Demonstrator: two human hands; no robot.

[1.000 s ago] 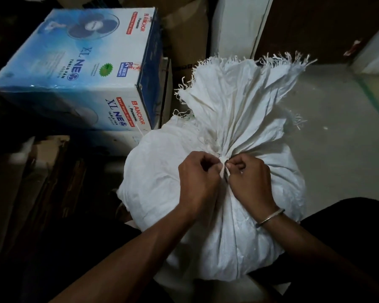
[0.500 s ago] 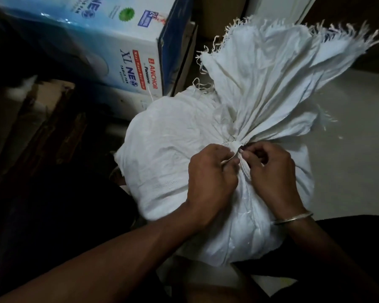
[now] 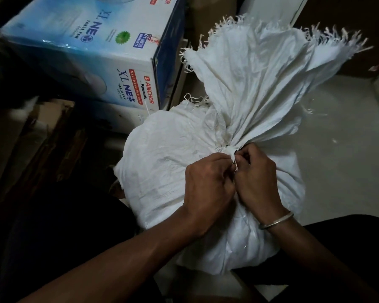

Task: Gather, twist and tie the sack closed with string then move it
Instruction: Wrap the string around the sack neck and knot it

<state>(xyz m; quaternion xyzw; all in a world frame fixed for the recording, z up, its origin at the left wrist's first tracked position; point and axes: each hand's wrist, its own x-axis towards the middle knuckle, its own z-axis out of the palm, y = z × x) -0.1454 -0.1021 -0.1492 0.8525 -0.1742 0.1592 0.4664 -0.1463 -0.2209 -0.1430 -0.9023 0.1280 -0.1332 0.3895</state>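
Observation:
A full white woven sack [image 3: 169, 162] stands on the floor in front of me. Its mouth is gathered into a neck, and the frayed top [image 3: 267, 68] fans out above and to the right. A white string [image 3: 232, 153] wraps the neck, with a short end hanging between my hands. My left hand [image 3: 208, 184] pinches the string on the left of the neck. My right hand [image 3: 257, 178], a metal bangle on its wrist, pinches it on the right. Both hands rest against the sack, fingertips nearly touching.
A blue and white table fan box [image 3: 101, 53] stands close behind the sack on the left. Brown cartons [image 3: 210, 16] stand further back. Pale floor [image 3: 341, 154] lies to the right. My dark-clothed legs [image 3: 348, 248] flank the sack. The left side is dark.
My hands have stayed at the neck, fingers working the string; the right hand has closed in toward the left. My view shifted slightly.

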